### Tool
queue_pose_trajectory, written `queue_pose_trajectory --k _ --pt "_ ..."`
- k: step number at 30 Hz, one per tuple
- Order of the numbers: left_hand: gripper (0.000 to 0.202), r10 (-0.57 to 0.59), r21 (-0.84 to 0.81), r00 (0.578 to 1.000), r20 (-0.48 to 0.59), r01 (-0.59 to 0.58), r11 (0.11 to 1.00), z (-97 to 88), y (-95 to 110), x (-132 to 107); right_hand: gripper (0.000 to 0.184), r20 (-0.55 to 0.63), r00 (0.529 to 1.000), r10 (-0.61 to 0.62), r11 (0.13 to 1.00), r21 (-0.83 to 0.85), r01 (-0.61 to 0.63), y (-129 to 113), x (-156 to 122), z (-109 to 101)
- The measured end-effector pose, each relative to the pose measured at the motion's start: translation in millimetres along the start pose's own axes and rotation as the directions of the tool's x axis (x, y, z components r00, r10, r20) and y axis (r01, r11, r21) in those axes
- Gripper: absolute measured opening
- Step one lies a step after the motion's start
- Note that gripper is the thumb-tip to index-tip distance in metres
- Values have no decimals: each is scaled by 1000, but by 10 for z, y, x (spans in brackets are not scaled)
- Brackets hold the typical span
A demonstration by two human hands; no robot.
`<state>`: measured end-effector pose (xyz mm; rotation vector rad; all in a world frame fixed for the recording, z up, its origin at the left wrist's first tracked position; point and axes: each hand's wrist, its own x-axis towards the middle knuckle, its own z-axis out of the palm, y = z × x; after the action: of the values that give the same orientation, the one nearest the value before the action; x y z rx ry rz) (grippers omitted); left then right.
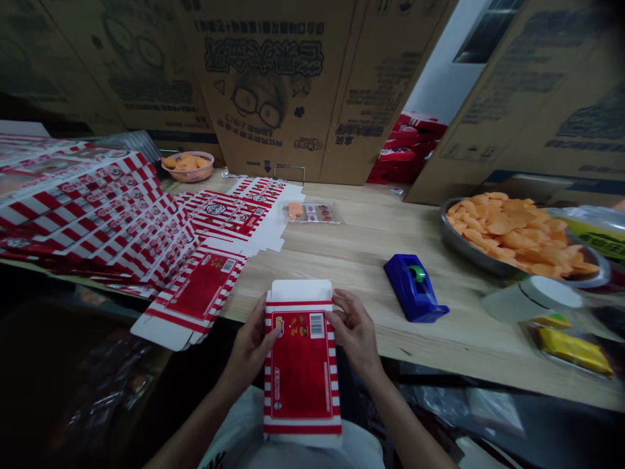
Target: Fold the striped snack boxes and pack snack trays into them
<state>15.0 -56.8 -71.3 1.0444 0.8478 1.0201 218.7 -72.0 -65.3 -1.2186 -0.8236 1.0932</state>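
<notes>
Wooden tabletop [351, 251], piled cartons [102, 215], one red box [301, 365] in two hands
The cartons cover the left end — a metal bowl [452, 246] of orange chips [512, 228] stands toward the right. The red box is at the near edge: left hand [254, 344] pinching one side, thumb on its face; right hand [356, 333] seemingly pinching the other, fingers partly hidden — a blue tape dispenser [413, 293] beyond.

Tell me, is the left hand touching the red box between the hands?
Touching. The head view shows the left hand with its thumb lying on the front of the red box.
</notes>
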Motion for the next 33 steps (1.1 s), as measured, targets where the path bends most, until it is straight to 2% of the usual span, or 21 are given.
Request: queue_pose_trajectory --k 2,5,7,10,14,16,18,21,23,27,30,33 --pt "56 39 -14 999 -20 -39 999 -5 9 69 42 6 1000 19 997 -79 -18 53 -84 -52" --pt "57 -37 -45 999 13 38 998 -16 -20 132 38 6 1000 -9 977 -214 10 107 -136 -164" --pt "45 -79 -16 997 -15 79 997 -15 -55 154 29 19 996 -85 953 -290 87 132 -140 -245" --pt "24 -57 77 997 -54 61 995 -5 -106 188 18 43 979 -197 911 -361 200 172 -140 -342" --pt "17 -45 39 996 -77 48 998 13 -132 259 18 35 983 -180 926 -330 181 215 -155 -376" --pt "13 -53 -18 993 -107 51 999 18 -112 299 27 10 987 -158 951 -268 155 211 -157 -358" --pt "14 -68 -47 992 -103 63 997 12 -75 335 33 40 986 -164 953 -253 168 186 -148 -336" --pt "23 -75 -7 997 -4 75 997 -19 -28 382 18 157 971 -178 923 -314 220 145 -124 -326" --pt "18 -54 92 995 85 46 995 -55 -23 411 13 187 967 -173 917 -328 227 134 -110 -341" --pt "7 39 273 981 190 -91 958 -144 -45 438 15 225 971 -85 945 -290 150 131 -129 -395" --pt "9 4 308 953 304 -102 946 -189 -38 418 17 289 957 -4 958 -272 86 126 -184 -417" --pt "14 -13 412 934 356 -144 900 -178 -22 380 18 247 969 -12 948 -304 89 131 -235 -397"
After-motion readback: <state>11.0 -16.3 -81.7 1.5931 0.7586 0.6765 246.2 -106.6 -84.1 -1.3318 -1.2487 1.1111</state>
